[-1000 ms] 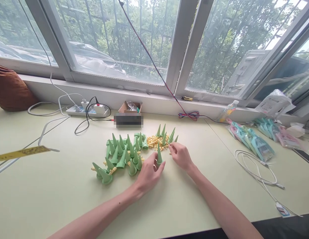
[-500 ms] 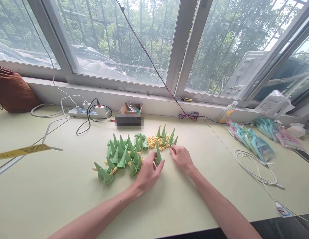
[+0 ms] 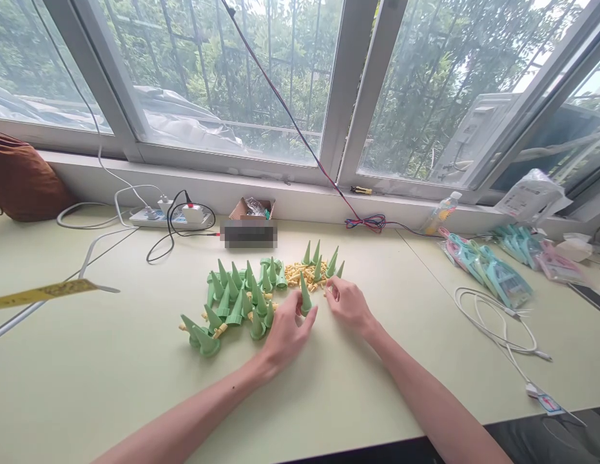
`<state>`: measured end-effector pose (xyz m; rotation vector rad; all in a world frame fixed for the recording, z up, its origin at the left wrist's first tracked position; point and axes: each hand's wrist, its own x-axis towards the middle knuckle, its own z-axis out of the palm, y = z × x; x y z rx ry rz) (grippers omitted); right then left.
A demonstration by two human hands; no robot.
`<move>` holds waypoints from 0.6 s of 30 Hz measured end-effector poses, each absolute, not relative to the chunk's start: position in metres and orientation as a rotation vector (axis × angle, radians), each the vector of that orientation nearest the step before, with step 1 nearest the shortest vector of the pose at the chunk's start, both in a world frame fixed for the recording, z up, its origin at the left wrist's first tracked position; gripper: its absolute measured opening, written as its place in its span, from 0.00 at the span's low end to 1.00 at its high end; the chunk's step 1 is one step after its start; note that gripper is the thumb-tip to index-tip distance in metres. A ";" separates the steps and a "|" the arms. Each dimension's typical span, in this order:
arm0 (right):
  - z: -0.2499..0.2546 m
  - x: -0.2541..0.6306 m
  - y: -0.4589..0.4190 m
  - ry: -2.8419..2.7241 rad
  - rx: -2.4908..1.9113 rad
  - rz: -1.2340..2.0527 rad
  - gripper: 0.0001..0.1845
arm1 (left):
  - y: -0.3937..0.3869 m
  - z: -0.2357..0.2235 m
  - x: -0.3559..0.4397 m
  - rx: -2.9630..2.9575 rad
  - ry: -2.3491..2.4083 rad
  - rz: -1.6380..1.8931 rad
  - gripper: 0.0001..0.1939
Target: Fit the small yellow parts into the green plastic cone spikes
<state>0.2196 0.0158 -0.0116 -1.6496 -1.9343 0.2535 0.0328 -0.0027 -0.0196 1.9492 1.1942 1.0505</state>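
Observation:
My left hand point(image 3: 287, 328) is closed around the base of a green plastic cone point(image 3: 305, 296), which stands nearly upright with its tip up. Close by on the right, my right hand point(image 3: 348, 301) is pinched, with a small yellow plastic piece point(image 3: 325, 294) showing at its fingertips. Just beyond the hands lies a heap of small yellow pieces point(image 3: 300, 273), and several green cones point(image 3: 317, 252) stand in and beside it. A cluster of green cones point(image 3: 234, 296) fills the area left of my left hand. Yellow bits stick out from some of them.
Along the window side are a power strip point(image 3: 159, 218) with cables, a small open cardboard box point(image 3: 239, 208) and a bottle point(image 3: 441, 214). Packaged pastel items point(image 3: 493, 270) and a coiled white cable point(image 3: 497, 328) lie right. Yellow tape point(image 3: 43, 295) crosses the left edge.
My left hand has shifted slightly left and away from me with the cone. My right hand has dipped a little at the near edge of the yellow heap, fingers still pinched.

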 end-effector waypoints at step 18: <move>-0.015 0.221 0.016 -1.943 -1.871 0.186 0.03 | -0.004 -0.018 0.034 1.814 1.091 1.052 0.13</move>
